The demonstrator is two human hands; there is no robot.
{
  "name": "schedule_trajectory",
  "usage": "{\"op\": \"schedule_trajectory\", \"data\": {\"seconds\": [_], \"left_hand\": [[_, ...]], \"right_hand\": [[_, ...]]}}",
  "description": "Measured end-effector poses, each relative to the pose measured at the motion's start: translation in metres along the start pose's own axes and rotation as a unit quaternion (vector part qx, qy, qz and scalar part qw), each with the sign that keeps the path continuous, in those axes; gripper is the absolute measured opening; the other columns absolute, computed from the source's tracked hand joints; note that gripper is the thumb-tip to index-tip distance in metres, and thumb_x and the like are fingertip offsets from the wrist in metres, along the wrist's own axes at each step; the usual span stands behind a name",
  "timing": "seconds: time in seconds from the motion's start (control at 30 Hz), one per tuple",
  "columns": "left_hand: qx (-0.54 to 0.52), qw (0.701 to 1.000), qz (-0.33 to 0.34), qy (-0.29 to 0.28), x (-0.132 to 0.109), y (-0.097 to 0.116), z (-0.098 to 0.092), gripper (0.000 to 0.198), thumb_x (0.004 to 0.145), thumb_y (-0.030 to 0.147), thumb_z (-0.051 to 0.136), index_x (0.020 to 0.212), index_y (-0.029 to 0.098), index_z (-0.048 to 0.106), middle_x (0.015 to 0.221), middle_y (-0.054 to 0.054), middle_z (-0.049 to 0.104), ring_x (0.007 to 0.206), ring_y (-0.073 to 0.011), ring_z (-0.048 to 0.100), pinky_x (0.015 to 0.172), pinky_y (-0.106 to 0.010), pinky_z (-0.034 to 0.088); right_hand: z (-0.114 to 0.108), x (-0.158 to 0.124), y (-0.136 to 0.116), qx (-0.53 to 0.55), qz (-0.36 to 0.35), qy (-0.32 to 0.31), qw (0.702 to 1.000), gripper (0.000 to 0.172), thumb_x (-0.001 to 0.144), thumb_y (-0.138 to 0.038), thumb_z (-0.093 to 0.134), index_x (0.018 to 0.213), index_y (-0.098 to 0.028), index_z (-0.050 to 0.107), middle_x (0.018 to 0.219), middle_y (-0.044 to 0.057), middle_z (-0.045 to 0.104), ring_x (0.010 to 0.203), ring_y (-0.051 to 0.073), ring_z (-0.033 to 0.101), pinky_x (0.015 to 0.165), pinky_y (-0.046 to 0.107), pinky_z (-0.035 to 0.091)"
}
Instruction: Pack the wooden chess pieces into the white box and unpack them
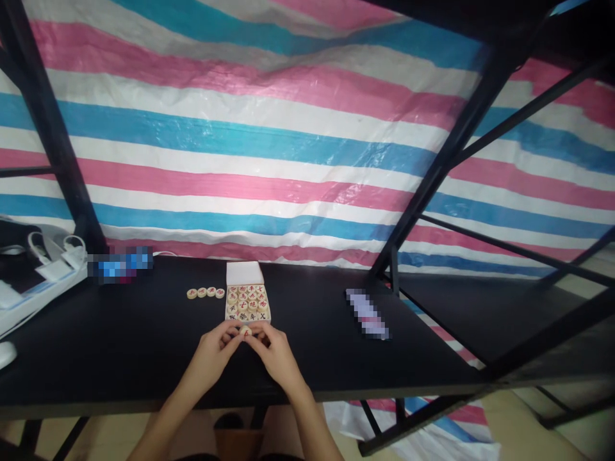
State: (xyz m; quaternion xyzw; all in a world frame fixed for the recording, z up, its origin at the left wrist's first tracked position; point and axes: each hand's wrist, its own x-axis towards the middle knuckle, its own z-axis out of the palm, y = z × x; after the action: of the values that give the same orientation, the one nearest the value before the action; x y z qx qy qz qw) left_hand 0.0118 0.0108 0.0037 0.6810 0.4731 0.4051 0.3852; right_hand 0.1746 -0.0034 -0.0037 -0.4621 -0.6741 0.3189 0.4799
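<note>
Between my two hands is a round xiangqi piece point(246, 331) with a red character on its face. My left hand point(218, 349) pinches it from the left side, and my right hand point(270, 351) pinches it from the right. Just beyond my fingers lies an open white box point(245, 274) with its lid flap raised at the back. Rows of xiangqi pieces point(250, 296) fill it, red characters towards the back and black ones at the front. Left of the box, several loose pieces point(205, 292) lie in a short row on the black table point(307, 346).
A blurred pale flat object point(368, 314) lies on the right of the table. At the left are a white power strip point(43, 291) with plugs, a blurred blue item point(122, 264) and a white rounded object point(6, 354). A striped sheet point(250, 134) hangs behind, between black metal posts.
</note>
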Motion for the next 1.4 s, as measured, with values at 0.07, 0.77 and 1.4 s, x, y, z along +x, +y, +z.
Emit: {"op": "schedule_trajectory", "data": {"seconds": [0.07,0.77,1.4], "left_hand": [[0.022,1.000,0.006,-0.002,0.008,0.001,-0.008,0.032,0.076,0.044,0.054,0.091,0.017,0.066,0.074,-0.003,0.068,0.060,-0.0147,0.057,0.056,-0.022,0.044],[0.318,0.933,0.170,0.003,0.055,-0.023,-0.025,0.026,0.089,0.031,0.044,0.092,0.022,0.069,0.094,-0.005,0.064,0.094,-0.0207,0.057,0.083,-0.030,0.045],[0.492,0.869,-0.025,0.046,0.080,-0.046,-0.097,0.032,0.085,0.028,0.043,0.107,0.019,0.064,0.105,-0.010,0.063,0.095,-0.0276,0.058,0.079,-0.035,0.046]], "right_hand": [[0.000,0.000,0.000,-0.007,-0.007,-0.005,1.000,0.017,0.084,-0.027,0.056,0.097,-0.022,0.064,0.083,0.000,0.068,0.067,0.013,0.058,0.066,0.023,0.046],[0.003,0.001,0.014,-0.108,-0.003,0.028,0.994,0.018,0.083,-0.019,0.051,0.095,-0.020,0.064,0.078,0.002,0.065,0.071,0.015,0.060,0.069,0.024,0.045],[0.003,0.002,0.015,-0.114,-0.002,0.037,0.993,0.018,0.082,-0.019,0.051,0.092,-0.020,0.066,0.078,0.003,0.066,0.072,0.016,0.061,0.070,0.026,0.047]]}}
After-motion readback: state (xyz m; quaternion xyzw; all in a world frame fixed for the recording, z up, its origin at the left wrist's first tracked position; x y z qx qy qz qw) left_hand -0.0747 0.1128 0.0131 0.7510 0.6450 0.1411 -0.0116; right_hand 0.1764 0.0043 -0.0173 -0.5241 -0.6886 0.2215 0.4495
